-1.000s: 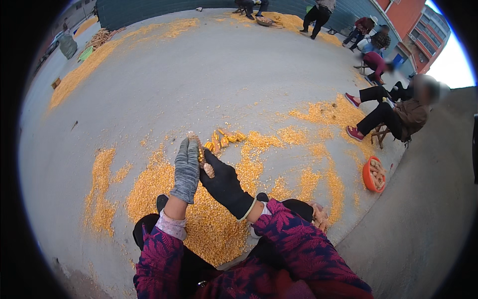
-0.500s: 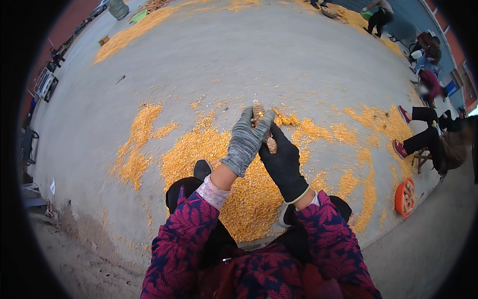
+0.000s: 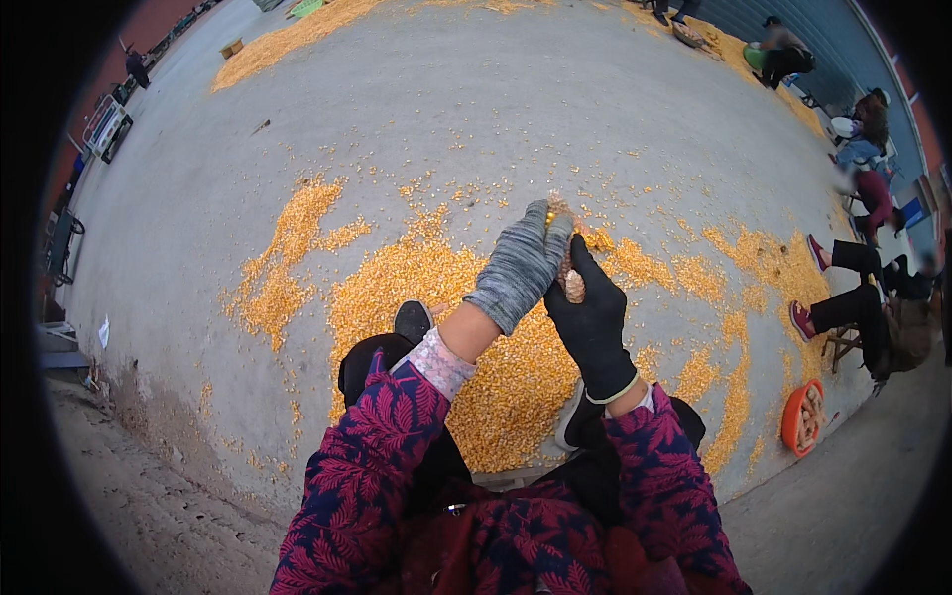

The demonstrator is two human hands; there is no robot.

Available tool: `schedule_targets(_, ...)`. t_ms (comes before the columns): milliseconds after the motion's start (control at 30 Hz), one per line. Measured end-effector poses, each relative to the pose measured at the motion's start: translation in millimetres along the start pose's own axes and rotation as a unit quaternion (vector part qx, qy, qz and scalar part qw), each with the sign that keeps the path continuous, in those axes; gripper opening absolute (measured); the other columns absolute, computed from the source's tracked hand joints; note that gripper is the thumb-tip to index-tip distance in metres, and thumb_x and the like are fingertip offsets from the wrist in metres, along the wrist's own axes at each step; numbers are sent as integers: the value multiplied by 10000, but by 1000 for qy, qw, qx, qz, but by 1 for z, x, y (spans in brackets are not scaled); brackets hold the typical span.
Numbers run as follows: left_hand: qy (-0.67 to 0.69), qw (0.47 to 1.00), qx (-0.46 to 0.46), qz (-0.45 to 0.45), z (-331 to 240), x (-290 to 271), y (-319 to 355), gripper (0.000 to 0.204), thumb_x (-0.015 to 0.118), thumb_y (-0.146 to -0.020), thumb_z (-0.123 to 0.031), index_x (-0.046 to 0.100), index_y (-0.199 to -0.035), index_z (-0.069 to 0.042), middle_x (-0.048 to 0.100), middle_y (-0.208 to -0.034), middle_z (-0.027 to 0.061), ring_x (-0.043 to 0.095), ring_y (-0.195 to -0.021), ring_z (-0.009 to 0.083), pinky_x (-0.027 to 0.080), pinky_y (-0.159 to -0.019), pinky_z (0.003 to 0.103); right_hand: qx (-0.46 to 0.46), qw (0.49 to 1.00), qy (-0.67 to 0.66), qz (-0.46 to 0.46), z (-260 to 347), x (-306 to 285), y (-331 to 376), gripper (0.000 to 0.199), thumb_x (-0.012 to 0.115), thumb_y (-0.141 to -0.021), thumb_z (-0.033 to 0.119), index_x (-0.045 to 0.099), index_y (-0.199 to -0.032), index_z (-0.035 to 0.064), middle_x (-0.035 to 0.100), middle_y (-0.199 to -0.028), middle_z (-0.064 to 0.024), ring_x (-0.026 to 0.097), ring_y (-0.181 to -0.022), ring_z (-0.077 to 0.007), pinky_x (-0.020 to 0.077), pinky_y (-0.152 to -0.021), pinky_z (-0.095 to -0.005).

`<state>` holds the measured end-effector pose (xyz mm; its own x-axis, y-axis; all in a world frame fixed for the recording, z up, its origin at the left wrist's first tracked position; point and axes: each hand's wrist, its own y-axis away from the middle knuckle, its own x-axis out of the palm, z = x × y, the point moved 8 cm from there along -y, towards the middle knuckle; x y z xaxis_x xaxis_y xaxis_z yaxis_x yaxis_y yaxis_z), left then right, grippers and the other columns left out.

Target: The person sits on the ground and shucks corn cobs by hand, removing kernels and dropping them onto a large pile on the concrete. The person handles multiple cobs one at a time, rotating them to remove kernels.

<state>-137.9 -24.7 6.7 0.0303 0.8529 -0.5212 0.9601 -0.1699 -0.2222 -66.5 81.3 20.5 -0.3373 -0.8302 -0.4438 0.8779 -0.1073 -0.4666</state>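
My left hand [image 3: 518, 266], in a grey knitted glove, is closed around a corn cob [image 3: 557, 203] whose mostly bare, pinkish top sticks out above the fingers. A few yellow kernels show on it. My right hand [image 3: 590, 317], in a black glove, presses against the left and grips a bare cob end [image 3: 574, 287] that shows beside its thumb. Whether both ends belong to one cob or two, I cannot tell, as the gloves cover the middle. Below both hands, a heap of loose corn kernels [image 3: 506, 407] spreads over the concrete between my feet.
Kernel patches [image 3: 288, 248] lie left and right. An orange basin [image 3: 790, 421] holding cobs stands at the right. Beyond it a person in red shoes [image 3: 801, 319] sits on a stool, and several other people are farther back. A white vehicle [image 3: 107, 127] stands far left.
Both hands, still together on the cob, have shifted a little right in the picture. The view has tilted slightly, so the surroundings sit differently in it.
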Motion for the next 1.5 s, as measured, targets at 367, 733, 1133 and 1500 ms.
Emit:
schedule_targets(367, 368, 925, -78, 49, 8, 16, 7, 399, 528, -899, -298, 486, -1190, -28, 555, -1079, 37, 519, -961, 111, 435, -832, 249, 253, 933, -246, 69, -22, -2, -4, 477, 664, -770, 148, 516, -1202, 10, 621, -784, -43, 548, -568, -67, 428, -480, -217)
schedule_targets(733, 634, 738, -194, 127, 19, 40, 11, 437, 492, -903, -340, 468, -1183, -5, 580, -1046, 137, 578, -951, 215, 488, -845, 366, 424, 617, -640, 173, -37, 37, 30, 322, 460, -896, 294, 503, -1034, 6, 550, -769, -91, 430, -491, -87, 371, -440, -211)
schedule_targets(1133, 642, 733, -221, 43, 22, 27, 10, 220, 583, -838, -132, 546, -1004, 8, 606, -785, 142, 634, -768, 285, 550, -690, 412, 313, 871, -342, 162, -12, 17, 13, 205, 619, -829, 261, 553, -803, 69, 495, -577, 1, 468, -443, -81, 369, -410, -229)
schedule_targets(1500, 585, 786, -185, 78, 17, 21, 2, 246, 562, -863, -295, 556, -867, -49, 531, -612, 29, 561, -589, 189, 492, -578, 339, 271, 911, -300, 76, -12, 16, 21, 242, 544, -879, 268, 582, -892, 29, 496, -557, -12, 484, -431, -85, 372, -406, -243)
